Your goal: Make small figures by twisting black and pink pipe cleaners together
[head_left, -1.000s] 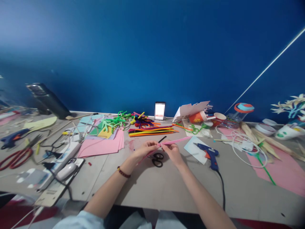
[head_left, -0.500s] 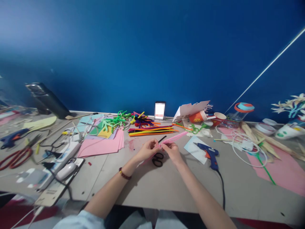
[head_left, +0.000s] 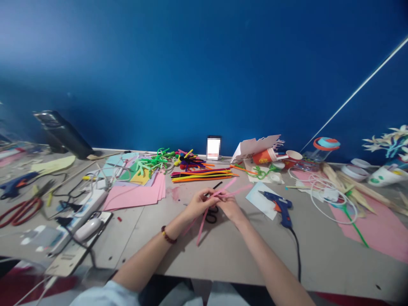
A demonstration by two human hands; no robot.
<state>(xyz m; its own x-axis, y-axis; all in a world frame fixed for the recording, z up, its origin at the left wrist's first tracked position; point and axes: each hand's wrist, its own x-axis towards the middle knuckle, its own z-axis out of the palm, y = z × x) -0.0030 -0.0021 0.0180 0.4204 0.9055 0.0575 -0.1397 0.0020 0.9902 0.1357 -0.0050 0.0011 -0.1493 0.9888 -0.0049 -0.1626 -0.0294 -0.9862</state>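
Several pink pipe cleaners (head_left: 202,229) cross between my two hands above the middle of the table. My left hand (head_left: 200,203), with a beaded bracelet on its wrist, pinches them from the left. Close against it, my right hand (head_left: 228,205) grips them from the right. Loose pink ends stick out up and to the right, and others hang down toward me. Below my hands lies a pair of black-handled scissors (head_left: 211,217), partly covered by them. Just beyond, a row of red, yellow and orange pipe cleaners (head_left: 202,174) lies flat.
A blue glue gun (head_left: 280,204) with a trailing cord lies right of my hands. Pink paper sheets (head_left: 137,193), a power strip (head_left: 79,219) and red-handled scissors (head_left: 24,210) are on the left. A phone (head_left: 213,148) stands against the blue wall.
The pink pipe cleaners have turned: their ends now spread apart at upper right, and ends hang visibly below my hands. My right hand has shifted slightly nearer and rolled over.
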